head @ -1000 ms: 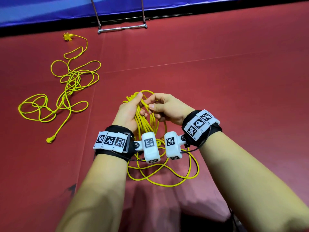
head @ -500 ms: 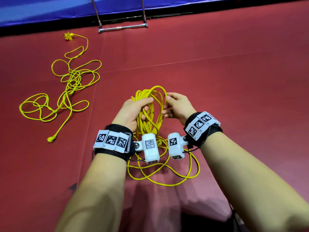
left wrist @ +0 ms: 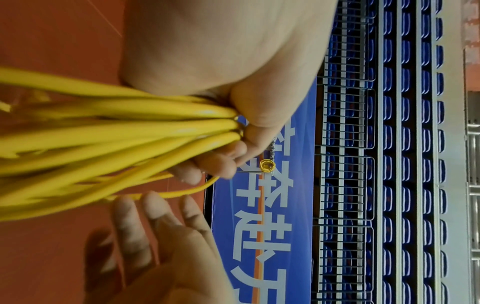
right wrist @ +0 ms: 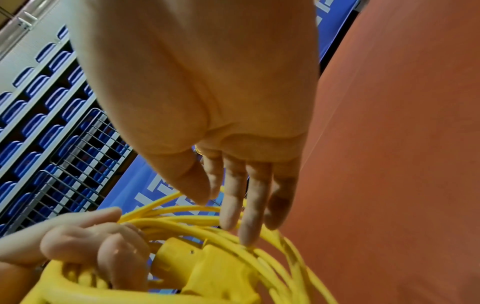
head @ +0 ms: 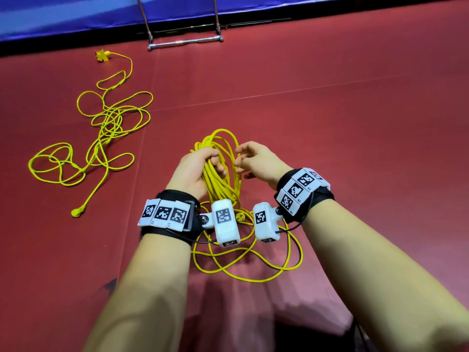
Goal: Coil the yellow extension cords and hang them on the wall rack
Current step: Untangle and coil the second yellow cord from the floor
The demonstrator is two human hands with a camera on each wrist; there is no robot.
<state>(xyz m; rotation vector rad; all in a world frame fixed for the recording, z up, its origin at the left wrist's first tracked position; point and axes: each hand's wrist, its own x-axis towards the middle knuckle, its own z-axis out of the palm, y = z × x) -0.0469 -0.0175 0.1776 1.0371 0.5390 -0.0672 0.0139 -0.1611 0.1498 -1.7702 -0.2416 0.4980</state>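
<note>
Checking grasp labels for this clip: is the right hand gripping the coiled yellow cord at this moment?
No. The right hand is open beside the coiled cord, fingers relaxed, while only the left hand grips it.

A bundle of yellow cord loops (head: 220,171) stands upright off the red floor with its slack tail (head: 250,265) looping on the floor below, while a second yellow cord (head: 101,138) lies tangled and uncoiled well to the left, a plug (head: 77,212) at its near end.
</note>
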